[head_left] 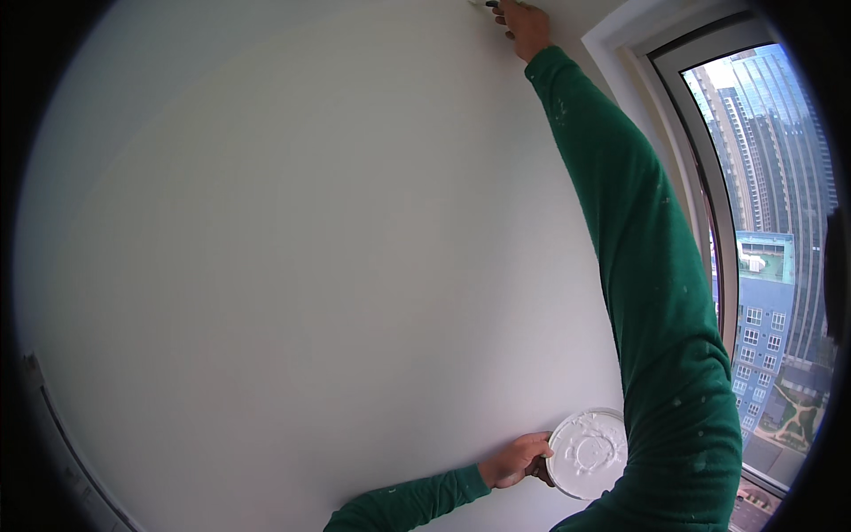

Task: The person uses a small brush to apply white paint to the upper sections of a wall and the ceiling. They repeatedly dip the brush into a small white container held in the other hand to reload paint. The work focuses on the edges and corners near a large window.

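Observation:
My left hand [512, 461] is low in the view, gripping the edge of a round white lid [566, 477]. White paste [587, 450] is smeared over the lid's upturned face, and my right arm covers its right side. Far above, at the top edge of the view, my right hand [525, 28] is closed around a small tool [490, 3] with a dark part and a pale end. Most of this tool is cut off or hidden by my fingers, so its kind does not show. Its pale end is close to the white wall [310, 248].
On the right is a window with a grey frame [700, 115], set in a white recess, with tall buildings [762, 319] outside. My green sleeve [665, 284] runs alongside it. A dark-edged strip [66, 434] follows the wall's lower left.

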### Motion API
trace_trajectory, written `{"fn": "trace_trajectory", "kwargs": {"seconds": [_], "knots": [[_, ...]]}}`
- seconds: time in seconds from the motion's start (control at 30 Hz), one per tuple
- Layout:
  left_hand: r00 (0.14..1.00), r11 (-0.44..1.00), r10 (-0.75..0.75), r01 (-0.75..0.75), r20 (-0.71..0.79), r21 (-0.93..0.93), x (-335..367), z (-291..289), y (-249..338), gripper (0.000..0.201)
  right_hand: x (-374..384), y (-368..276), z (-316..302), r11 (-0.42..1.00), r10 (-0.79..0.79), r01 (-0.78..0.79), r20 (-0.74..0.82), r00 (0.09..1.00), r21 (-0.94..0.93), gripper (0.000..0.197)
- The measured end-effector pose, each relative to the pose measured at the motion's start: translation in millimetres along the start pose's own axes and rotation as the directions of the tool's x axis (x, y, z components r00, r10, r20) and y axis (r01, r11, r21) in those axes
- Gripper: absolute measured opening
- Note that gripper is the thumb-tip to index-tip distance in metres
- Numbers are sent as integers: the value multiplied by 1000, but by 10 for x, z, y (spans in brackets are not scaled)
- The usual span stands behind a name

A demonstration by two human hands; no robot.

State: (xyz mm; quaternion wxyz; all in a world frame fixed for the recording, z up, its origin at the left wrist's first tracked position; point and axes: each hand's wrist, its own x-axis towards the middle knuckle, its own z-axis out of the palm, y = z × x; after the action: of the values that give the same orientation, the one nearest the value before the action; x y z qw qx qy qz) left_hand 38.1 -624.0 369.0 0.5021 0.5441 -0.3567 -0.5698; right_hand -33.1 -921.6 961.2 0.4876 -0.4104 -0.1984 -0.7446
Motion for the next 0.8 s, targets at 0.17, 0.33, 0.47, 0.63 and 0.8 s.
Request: {"fn": "trace_trajectory", "kwargs": {"seconds": [0.17,0.33,0.47,0.63,0.8], "knots": [[1000,1000,8,-8,-2,7,-34,70,44,34,-6,78,38,1000,-6,5,23,1000,27,30],[1000,1000,16,-16,-16,6,-18,39,0,36,-12,92,81,998,-10,7,58,998,56,27],[1000,999,31,-31,-3,12,-2,35,10,36,-12,63,114,999,0,-5,95,996,54,25],[1000,998,12,-13,21,56,25,-63,-7,50,-102,-3,173,999,-1,-5,119,993,51,25],[1000,997,15,-17,27,70,52,-19,61,46,-235,-231,5,997,-17,9,104,994,71,23]]}}
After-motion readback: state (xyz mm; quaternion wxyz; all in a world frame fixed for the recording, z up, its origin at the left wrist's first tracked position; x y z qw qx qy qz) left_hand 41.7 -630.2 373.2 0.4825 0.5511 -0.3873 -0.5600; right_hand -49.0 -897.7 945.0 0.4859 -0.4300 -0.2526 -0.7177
